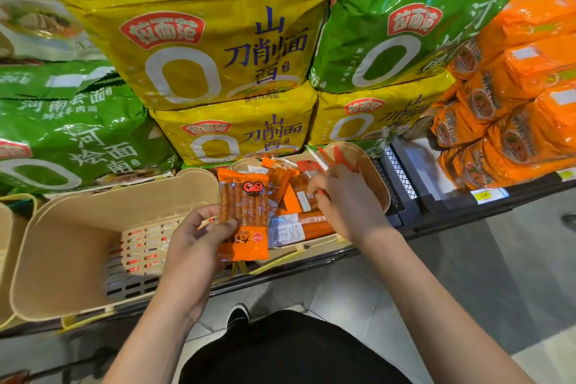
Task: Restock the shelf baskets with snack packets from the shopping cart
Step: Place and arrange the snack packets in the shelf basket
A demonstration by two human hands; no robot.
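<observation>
L hand (199, 234) pinches a pack (243, 215) over the gap btwn baskets, R hand (349, 206) w/ bent fingers pokes in the full basket (374, 165), grip unclear; lay pack flat, don't squash.

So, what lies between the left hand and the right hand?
In the head view, the orange snack packet that the left hand grips stands between it and the right hand.

You have open room in the left basket (71, 237); stacked noodle bags (230, 134) crowd behind, and packets (290, 215) fill the right basket (375, 171).
</observation>
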